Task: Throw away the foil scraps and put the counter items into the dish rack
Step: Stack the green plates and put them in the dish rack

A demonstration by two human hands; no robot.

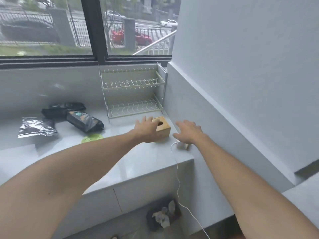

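A wooden box [164, 129] with a round hole in its top stands on the grey counter [134, 163], just in front of the empty two-tier wire dish rack [133, 94]. My left hand [145, 131] hovers over the box's left side, fingers spread, holding nothing. My right hand [189, 132] is open just right of the box, above a small white plug [183, 145]. A silver foil bag [36, 127] and black bags [84, 120] lie to the left. A green lid [92, 138] peeks out behind my left forearm. A black bin [162, 216] on the floor holds crumpled scraps.
A white cable [178, 183] runs from the plug over the counter edge down to the floor. A grey wall ledge [215, 107] borders the counter on the right. A window spans the back, above the rack.
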